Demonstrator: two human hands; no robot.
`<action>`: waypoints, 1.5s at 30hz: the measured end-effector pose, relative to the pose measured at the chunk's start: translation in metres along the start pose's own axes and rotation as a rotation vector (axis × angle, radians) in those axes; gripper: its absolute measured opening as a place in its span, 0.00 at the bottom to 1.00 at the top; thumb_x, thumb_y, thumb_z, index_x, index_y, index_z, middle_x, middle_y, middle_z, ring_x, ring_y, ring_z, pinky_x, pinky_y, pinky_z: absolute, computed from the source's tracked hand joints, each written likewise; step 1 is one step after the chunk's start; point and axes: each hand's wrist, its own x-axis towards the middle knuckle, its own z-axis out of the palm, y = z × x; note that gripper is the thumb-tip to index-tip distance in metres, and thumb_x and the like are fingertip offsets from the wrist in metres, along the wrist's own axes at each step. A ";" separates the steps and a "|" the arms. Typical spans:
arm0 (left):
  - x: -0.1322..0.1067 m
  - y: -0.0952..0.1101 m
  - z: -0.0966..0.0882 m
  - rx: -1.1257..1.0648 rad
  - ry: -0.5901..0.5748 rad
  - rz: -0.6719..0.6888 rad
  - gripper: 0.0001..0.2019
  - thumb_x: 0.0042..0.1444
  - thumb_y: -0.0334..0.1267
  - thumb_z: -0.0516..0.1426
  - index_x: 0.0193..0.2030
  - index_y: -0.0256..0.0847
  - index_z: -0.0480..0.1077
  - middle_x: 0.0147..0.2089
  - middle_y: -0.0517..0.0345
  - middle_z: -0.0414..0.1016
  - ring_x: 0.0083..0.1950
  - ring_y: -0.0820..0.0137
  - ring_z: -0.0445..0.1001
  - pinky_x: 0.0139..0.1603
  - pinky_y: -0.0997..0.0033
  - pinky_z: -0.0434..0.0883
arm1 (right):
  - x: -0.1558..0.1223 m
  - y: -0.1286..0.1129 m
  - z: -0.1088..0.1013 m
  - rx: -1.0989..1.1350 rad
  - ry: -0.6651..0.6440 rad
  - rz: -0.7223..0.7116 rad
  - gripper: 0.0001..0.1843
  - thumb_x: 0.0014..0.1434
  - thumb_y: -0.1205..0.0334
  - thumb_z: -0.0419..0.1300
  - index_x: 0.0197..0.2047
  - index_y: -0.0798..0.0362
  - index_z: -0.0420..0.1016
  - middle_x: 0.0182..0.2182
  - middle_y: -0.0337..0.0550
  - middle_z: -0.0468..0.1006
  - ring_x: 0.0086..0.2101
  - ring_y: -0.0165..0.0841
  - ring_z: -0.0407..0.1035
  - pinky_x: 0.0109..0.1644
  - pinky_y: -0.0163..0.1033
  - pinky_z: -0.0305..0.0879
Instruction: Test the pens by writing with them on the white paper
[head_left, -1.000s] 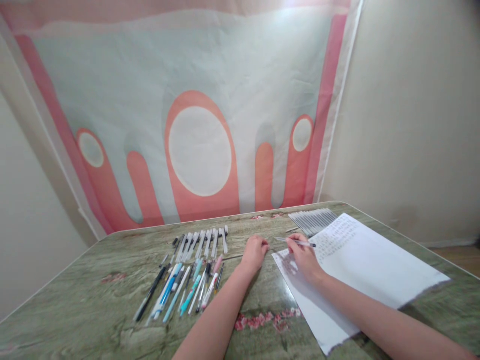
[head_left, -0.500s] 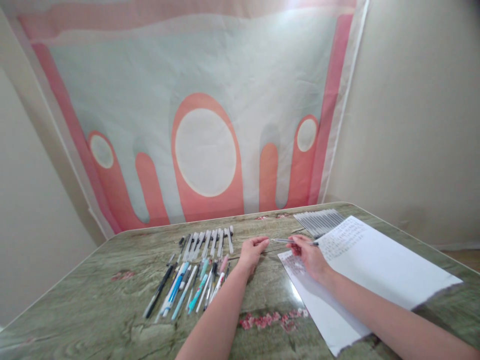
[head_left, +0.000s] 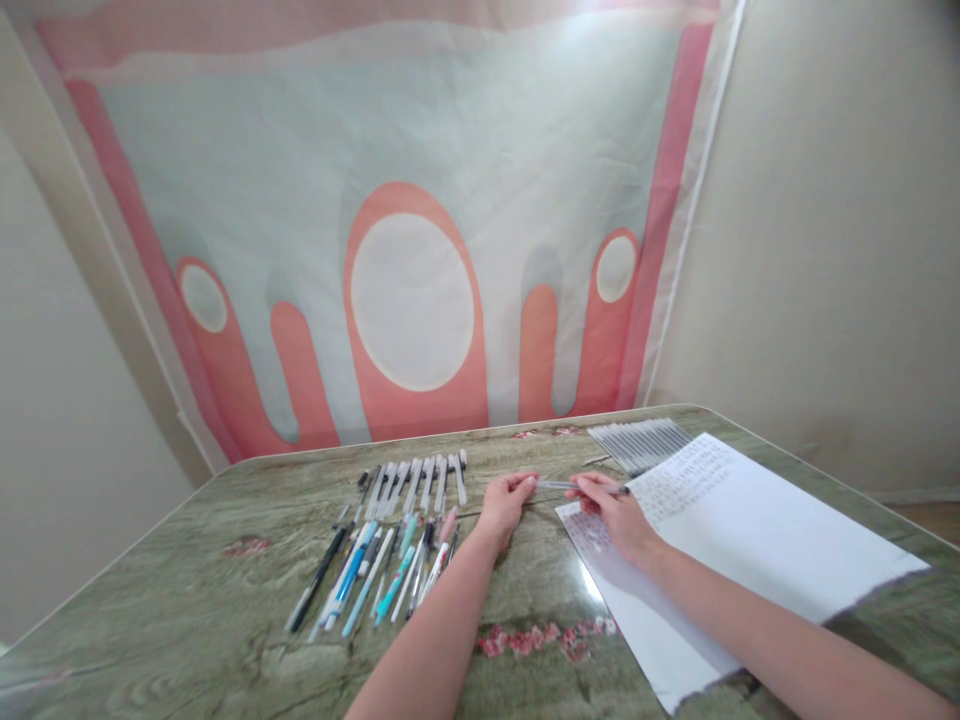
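Observation:
A slim, translucent grey pen (head_left: 556,485) with a dark end lies level between my two hands, above the table. My right hand (head_left: 611,508) is closed around it near its dark end, over the corner of the paper. Thumb and fingers of my left hand (head_left: 506,505) are pinched together at the pen's other end; its tip is hidden there. Beneath my right forearm lies a large white sheet of paper (head_left: 757,540) with rows of handwriting along its far left part.
Left of my left hand, assorted pens (head_left: 375,575) lie side by side. Behind them is a row of whitish pens or barrels (head_left: 420,482). Thin grey sticks like refills (head_left: 637,442) lie at the back right of the marbled table (head_left: 247,600). A printed cloth (head_left: 495,130) hangs behind.
My right hand has moved slightly left with the pen. The pen's end now meets my left fingertips, where a small gap showed before.

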 end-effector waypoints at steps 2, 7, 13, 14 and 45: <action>-0.001 0.002 0.002 -0.042 -0.014 -0.004 0.18 0.43 0.45 0.60 0.38 0.35 0.74 0.37 0.51 0.76 0.37 0.68 0.71 0.44 0.67 0.65 | -0.002 -0.003 0.001 -0.020 -0.001 -0.012 0.15 0.49 0.51 0.59 0.34 0.53 0.74 0.26 0.43 0.78 0.21 0.28 0.61 0.26 0.35 0.56; -0.006 0.009 0.011 -0.287 -0.060 -0.032 0.14 0.42 0.42 0.62 0.34 0.34 0.72 0.36 0.52 0.74 0.37 0.72 0.71 0.47 0.67 0.65 | -0.003 -0.006 0.002 -0.045 -0.024 -0.018 0.16 0.49 0.51 0.59 0.35 0.55 0.75 0.26 0.45 0.78 0.22 0.29 0.60 0.27 0.36 0.56; -0.015 0.015 0.023 -0.444 -0.183 -0.072 0.16 0.47 0.45 0.59 0.37 0.33 0.68 0.34 0.50 0.74 0.38 0.69 0.72 0.49 0.62 0.65 | -0.002 -0.001 -0.001 -0.093 -0.033 -0.025 0.17 0.50 0.51 0.57 0.35 0.56 0.76 0.24 0.45 0.77 0.22 0.29 0.60 0.27 0.36 0.55; -0.015 0.015 0.024 -0.440 -0.197 -0.082 0.17 0.48 0.46 0.58 0.37 0.33 0.68 0.35 0.49 0.74 0.39 0.69 0.73 0.49 0.62 0.65 | -0.002 -0.001 -0.002 -0.095 -0.028 -0.023 0.17 0.51 0.51 0.57 0.35 0.56 0.76 0.24 0.45 0.77 0.22 0.29 0.60 0.28 0.36 0.55; -0.024 0.030 0.021 0.418 0.049 0.362 0.19 0.42 0.49 0.60 0.36 0.38 0.68 0.33 0.57 0.68 0.29 0.74 0.65 0.32 0.74 0.64 | -0.009 -0.007 0.002 -0.164 -0.083 -0.065 0.23 0.54 0.46 0.52 0.20 0.56 0.73 0.14 0.40 0.67 0.16 0.26 0.57 0.21 0.33 0.51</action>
